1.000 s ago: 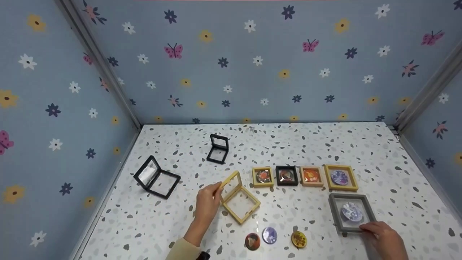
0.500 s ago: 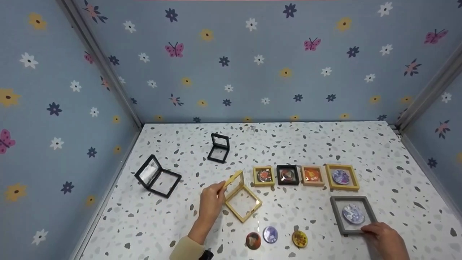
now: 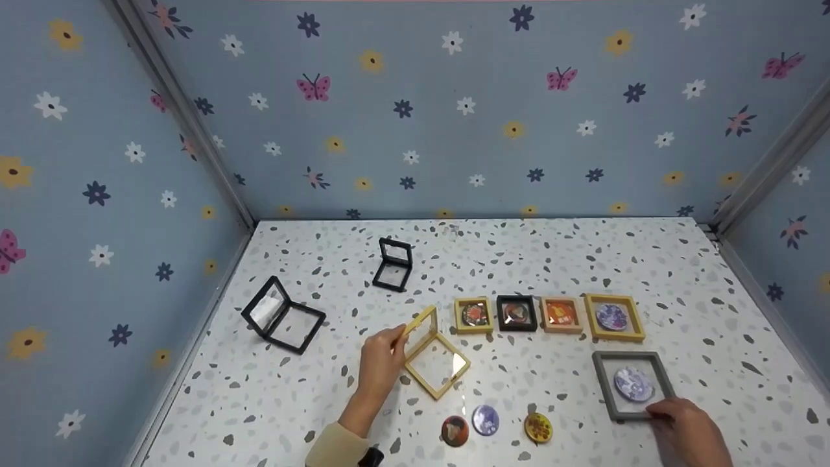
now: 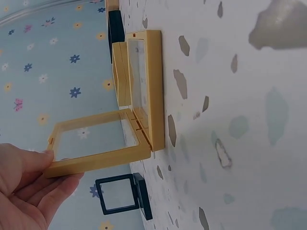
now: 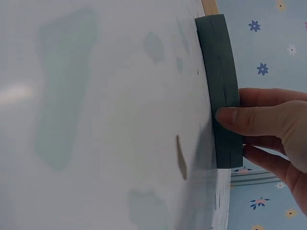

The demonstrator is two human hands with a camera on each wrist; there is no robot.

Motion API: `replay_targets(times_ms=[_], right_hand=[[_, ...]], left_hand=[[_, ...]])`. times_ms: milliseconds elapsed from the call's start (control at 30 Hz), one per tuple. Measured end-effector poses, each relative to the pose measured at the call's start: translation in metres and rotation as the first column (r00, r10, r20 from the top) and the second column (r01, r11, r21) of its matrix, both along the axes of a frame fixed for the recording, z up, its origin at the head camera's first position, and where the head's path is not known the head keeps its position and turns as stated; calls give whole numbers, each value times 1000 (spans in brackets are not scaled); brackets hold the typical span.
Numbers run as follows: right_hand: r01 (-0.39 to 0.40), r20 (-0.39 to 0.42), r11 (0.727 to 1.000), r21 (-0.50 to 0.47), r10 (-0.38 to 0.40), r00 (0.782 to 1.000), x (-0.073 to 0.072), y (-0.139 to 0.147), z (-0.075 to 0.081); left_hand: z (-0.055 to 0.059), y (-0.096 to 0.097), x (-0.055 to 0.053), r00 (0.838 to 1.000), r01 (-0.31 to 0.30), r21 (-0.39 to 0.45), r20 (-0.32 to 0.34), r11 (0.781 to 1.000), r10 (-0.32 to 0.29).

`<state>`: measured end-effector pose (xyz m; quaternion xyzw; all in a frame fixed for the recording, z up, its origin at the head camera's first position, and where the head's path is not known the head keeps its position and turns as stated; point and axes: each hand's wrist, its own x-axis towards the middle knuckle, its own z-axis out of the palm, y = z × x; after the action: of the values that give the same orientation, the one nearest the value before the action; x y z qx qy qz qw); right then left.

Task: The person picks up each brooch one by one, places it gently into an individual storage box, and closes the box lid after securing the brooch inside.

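Nudged toward three o'clock since a second ago, my left hand (image 3: 379, 366), the nearer, pinches the lid (image 4: 96, 141) of the open yellow frame (image 3: 433, 363) at its three o'clock, while my right hand (image 3: 688, 428) grips the grey frame (image 3: 604, 387) at its ten o'clock.

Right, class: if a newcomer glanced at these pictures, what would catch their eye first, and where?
Probably the open yellow frame near the table's middle, its raised half held by the left hand. Next, perhaps, the gray frame at the right, displaying a purple-and-white disc, its near edge gripped by the right hand. Behind everything rises a blue wall patterned with flowers and butterflies.
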<state>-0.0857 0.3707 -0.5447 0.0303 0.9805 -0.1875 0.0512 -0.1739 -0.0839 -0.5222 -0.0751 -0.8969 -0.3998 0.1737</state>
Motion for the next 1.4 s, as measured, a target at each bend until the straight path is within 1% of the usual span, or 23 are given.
replay_targets(times_ms=[167,233,267,367,467,500,567,633,700,767,900,1033,1133,1200,1267,1400], right_hand=[[37,61,999,-31,-35,998,-2,-9,6],[40,64,999,-30,-38,997,-3,-15,11],[36,53,999,-24,-35,998,-3,-19,13],[-11,-15,1000,-23,11,1000,-3,-29,19],[-65,-117,998,-20,63,991,-3,-40,24],[-86,-159,996,-25,81,984,-3,-44,24],[-120,-252,992,-34,108,962,-2,-52,25],[-155,-312,987,-31,137,940,-2,-59,25],[-184,-344,982,-31,163,925,-3,-66,24],[-203,-336,979,-32,181,924,-3,-73,23],[-227,-270,972,-60,203,941,-4,-86,23],[-294,-245,953,-70,269,931,-6,-97,20],[-377,-258,925,-53,352,900,-7,-105,16],[-420,-240,907,-34,400,884,-8,-110,14],[-469,-236,883,-14,453,860,-9,-115,11],[-520,-201,854,4,510,836,-12,-121,8]], left_hand=[[1,0,0,1000,-2,-2,23,1000,2],[1,0,0,999,-3,-1,32,1000,3],[1,0,0,999,-5,0,35,1000,4],[1,0,0,999,-7,-5,42,1000,7],[2,1,0,999,-11,-13,48,1000,12],[2,1,-1,999,-12,-14,50,1000,12],[2,1,0,999,-13,-12,50,1000,14],[2,2,0,999,-12,-10,47,1000,12],[2,2,0,999,-13,-9,47,1000,14],[1,2,0,999,-15,-12,46,1000,16],[3,2,1,999,-14,-25,38,1000,15],[3,3,1,999,-15,-39,35,999,16],[3,3,1,998,-21,-45,53,999,24],[3,3,0,997,-24,-45,66,999,27],[3,3,0,997,-25,-42,76,999,28],[3,3,1,997,-24,-30,79,999,26]])
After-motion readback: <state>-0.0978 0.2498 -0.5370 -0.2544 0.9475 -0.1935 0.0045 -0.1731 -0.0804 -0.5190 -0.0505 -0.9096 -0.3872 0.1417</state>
